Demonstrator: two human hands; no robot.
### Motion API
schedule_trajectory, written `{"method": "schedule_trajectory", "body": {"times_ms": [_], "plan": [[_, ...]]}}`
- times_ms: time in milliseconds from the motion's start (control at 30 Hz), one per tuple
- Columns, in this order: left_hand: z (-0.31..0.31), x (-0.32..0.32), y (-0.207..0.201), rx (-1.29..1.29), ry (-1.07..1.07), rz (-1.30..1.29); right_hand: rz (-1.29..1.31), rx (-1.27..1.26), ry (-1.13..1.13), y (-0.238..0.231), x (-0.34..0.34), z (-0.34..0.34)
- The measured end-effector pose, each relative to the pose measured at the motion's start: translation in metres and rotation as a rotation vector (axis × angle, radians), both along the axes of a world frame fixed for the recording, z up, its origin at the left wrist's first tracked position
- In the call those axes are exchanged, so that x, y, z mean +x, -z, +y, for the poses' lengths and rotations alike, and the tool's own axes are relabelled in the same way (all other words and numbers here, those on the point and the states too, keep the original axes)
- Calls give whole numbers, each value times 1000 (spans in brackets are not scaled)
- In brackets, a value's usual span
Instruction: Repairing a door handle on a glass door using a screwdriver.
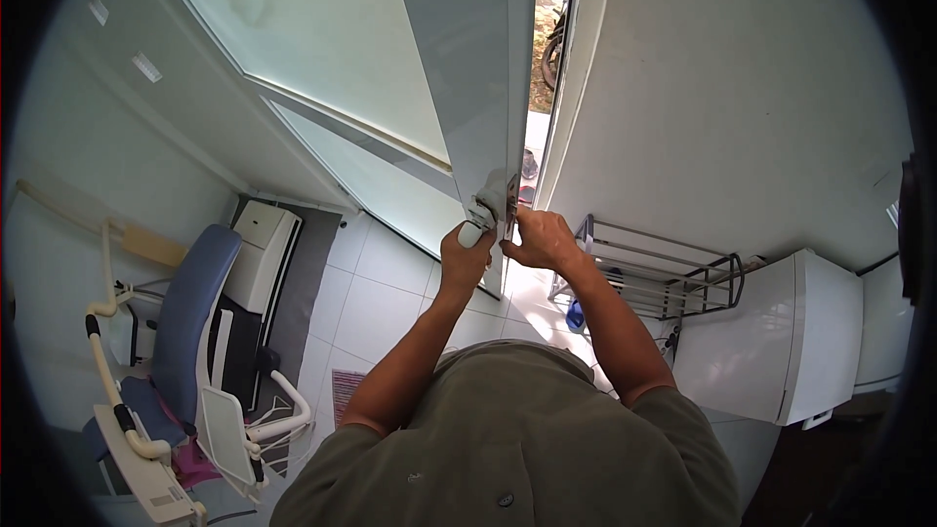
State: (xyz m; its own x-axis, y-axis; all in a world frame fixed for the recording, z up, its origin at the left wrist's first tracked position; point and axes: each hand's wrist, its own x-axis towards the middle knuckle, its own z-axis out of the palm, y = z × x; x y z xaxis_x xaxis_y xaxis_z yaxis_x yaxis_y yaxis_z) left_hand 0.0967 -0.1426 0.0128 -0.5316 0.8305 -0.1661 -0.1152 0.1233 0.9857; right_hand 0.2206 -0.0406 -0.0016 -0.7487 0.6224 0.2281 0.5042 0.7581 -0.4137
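Left grip around door handle, right grip at door edge, metal rack

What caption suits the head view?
Left hand on the handle, right hand at the edge of an ajar door.

The door was positioned ajar, with a narrow gap exposed along its leading edge. The leaf was constructed with a grey frame, into which an upper panel and a lower panel, both pale and smooth, were set; these were separated by a grey cross rail. A whitish handle was mounted near the leading edge, its rounded end angled away from that edge. The fittings beside the handle were partly hidden, and their type could not be determined.
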Motion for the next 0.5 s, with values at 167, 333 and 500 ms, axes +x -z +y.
{"method": "schedule_trajectory", "body": {"times_ms": [167, 333, 500], "plan": [[1, 2, 3, 27, -31, -70, -14, -3, 63, -10, -6, -7], [3, 6, 6, 50, -81, -199, -46, -19, 66, -17, -6, -8], [4, 8, 5, 86, -100, -299, -69, -9, 32, -15, -6, -3]]}}
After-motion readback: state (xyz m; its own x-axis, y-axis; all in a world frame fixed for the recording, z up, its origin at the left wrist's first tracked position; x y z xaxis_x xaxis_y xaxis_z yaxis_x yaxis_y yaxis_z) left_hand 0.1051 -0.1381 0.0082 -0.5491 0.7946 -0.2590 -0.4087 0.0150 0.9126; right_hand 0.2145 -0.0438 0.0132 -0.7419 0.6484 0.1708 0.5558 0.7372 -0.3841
